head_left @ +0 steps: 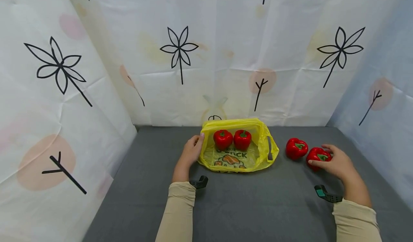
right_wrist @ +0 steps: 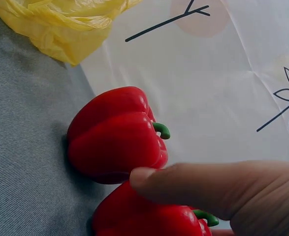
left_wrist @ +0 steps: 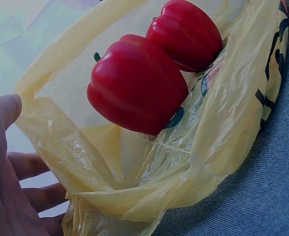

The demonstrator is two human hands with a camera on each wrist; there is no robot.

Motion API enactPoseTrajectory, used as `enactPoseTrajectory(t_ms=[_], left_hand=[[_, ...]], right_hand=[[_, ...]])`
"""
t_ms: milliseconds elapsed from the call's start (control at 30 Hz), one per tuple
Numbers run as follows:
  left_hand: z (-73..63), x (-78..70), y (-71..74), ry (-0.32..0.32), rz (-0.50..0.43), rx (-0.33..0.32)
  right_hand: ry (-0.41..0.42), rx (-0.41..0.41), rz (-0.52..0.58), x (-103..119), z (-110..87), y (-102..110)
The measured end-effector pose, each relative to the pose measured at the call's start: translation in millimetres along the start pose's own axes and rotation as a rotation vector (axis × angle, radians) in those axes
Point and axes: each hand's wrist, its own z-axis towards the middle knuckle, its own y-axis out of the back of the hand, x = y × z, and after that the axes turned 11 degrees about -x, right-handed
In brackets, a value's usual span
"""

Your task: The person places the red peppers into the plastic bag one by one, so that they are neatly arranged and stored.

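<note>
Clearly, one bag (head_left: 256,130) holds two peppers (head_left: 223,139), right grip (head_left: 338,165) one of two outside; left grip (head_left: 191,150) wide.

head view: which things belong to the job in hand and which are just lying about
In the job, it seems:
yellow bag, touched by left hand
two peppers inside
rightmost pepper, held by right hand
pepper beside it

Just surroundings:
grey tabletop
patterned cloth

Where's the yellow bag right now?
In the head view, the bag is far back on the table, between the left hand at its left rim and a pepper to its right.
</note>
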Motion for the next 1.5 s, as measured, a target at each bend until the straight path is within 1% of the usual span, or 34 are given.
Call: enactPoseTrajectory(t_ms=[233, 367, 467, 533, 767, 867, 1067, 1333, 1500], left_hand=[[-1.5, 1.5, 0.3, 0.002, -0.003, 0.002], [-1.1, 1.7, 0.0, -0.006, -0.003, -0.001], [-0.6, 1.0, 0.4, -0.010, -0.002, 0.000], [-0.5, 0.2, 0.8, -0.006, -0.004, 0.002], [0.6, -4.8, 1.7, -0.001, 0.003, 0.002], [0.4, -5.7, 2.2, 0.005, 0.006, 0.002], [0.4, -2.8, 1.6, 0.006, 0.009, 0.011], [0.5, -4.0, 1.9, -0.009, 0.006, 0.011], [-0.9, -4.5, 2.7, -0.008, 0.007, 0.011]], right_hand=[[0.014, -0.013, -0.002, -3.7, -4.0, -0.9], [0.007, -0.022, 0.001, -2.9, -4.5, 0.9], [-0.002, -0.037, 0.011, -0.4, -4.9, 2.7], [-0.009, -0.060, 0.019, 2.3, -5.8, 3.5], [-0.043, -0.179, 0.069, 19.4, -10.8, 12.9], [-0.057, -0.194, 0.081, 27.6, -12.9, 18.9], [-0.083, -0.214, 0.085, 40.0, -18.8, 26.9], [-0.059, -0.251, 0.109, 56.2, -26.2, 30.8], [-0.009, -0.270, 0.138, 70.2, -30.1, 25.0]])
